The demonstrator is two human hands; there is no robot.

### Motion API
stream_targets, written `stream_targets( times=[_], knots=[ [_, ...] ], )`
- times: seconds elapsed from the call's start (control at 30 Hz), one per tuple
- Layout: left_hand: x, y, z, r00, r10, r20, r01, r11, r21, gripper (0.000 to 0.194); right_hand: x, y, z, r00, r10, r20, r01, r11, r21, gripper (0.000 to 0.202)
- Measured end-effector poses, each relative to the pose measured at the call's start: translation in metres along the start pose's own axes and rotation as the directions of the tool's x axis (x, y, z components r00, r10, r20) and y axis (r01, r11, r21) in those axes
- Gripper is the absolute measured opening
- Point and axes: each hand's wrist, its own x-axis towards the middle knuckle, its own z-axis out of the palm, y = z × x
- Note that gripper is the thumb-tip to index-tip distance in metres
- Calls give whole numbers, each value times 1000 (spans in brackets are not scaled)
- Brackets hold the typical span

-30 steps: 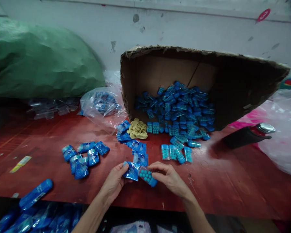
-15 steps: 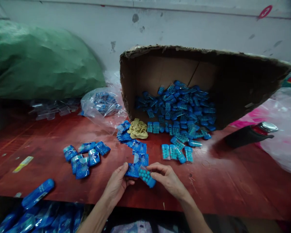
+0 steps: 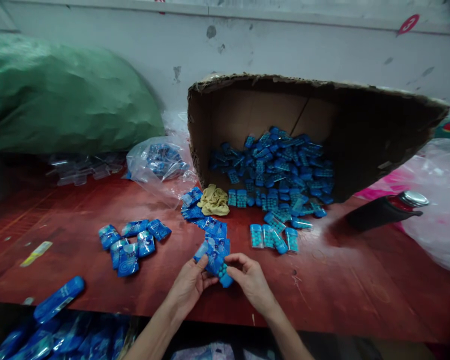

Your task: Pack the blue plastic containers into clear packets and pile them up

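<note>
My left hand (image 3: 191, 282) pinches a blue printed packet (image 3: 213, 261) near the table's front edge. In my right hand (image 3: 249, 280), between thumb and fingers, is a small clear container of turquoise balls (image 3: 224, 272) with a blue cap. Its clear end is partly hidden by the packet, and the cap points toward me. Just beyond my hands, a chain of blue packets (image 3: 215, 229) runs back to a crumpled yellow-green cloth (image 3: 213, 201). Several similar containers (image 3: 257, 236) lie to the right of the chain.
A cardboard box (image 3: 378, 130) on its side holds a heap of containers. Filled packets (image 3: 128, 260) lie left on the red table (image 3: 333, 285). A dark bottle (image 3: 378, 212) leans at right; a clear bag (image 3: 157, 165) and green sack (image 3: 67, 100) are behind.
The container has moved left and its clear end now lies behind or inside the packet. My left hand has shifted slightly right with the packet, which is tilted differently.
</note>
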Motion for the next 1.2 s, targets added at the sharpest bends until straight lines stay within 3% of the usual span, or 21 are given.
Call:
stream_targets(
  times=[0.1, 0.27, 0.4, 0.5, 0.6, 0.73, 0.87, 1.0, 1.2],
  knots=[
    [-1, 0, 0, 998, -57, -1, 57, 996, 62, 21, -5, 1, 6, 996, -85, -16, 84, 995, -51, 15],
    [-4, 3, -2, 996, -83, 16, 83, 996, -24, 15, -7, 3, -1, 984, -72, 160, 51, 990, 134, 26],
    [-7, -1, -1, 988, -114, 100, 123, 989, -81, 14, -4, 4, -6, 986, -93, 138, 60, 973, 225, 33],
    [-9, -3, 1, 984, -141, 110, 152, 984, -92, 15, -6, 0, -5, 988, -101, 118, 81, 983, 165, 26],
    [-9, 1, 5, 990, -134, 51, 137, 988, -73, 15, -11, -4, -1, 983, -171, 63, 168, 985, 38, 19],
    [-10, 8, 8, 991, -118, 57, 120, 992, -39, 15, -12, -1, 1, 968, -242, 61, 244, 970, -21, 30],
    [-12, 9, 6, 969, -145, 202, 157, 987, -42, 17, -8, 4, -5, 973, -155, 173, 138, 985, 105, 50],
    [-12, 5, 1, 942, -164, 293, 185, 982, -45, 17, -3, 8, -9, 925, -49, 377, -79, 946, 316, 68],
    [-13, 4, -2, 905, -194, 380, 230, 972, -53, 19, -3, 8, -12, 888, -20, 459, -143, 938, 316, 76]
  ],
)
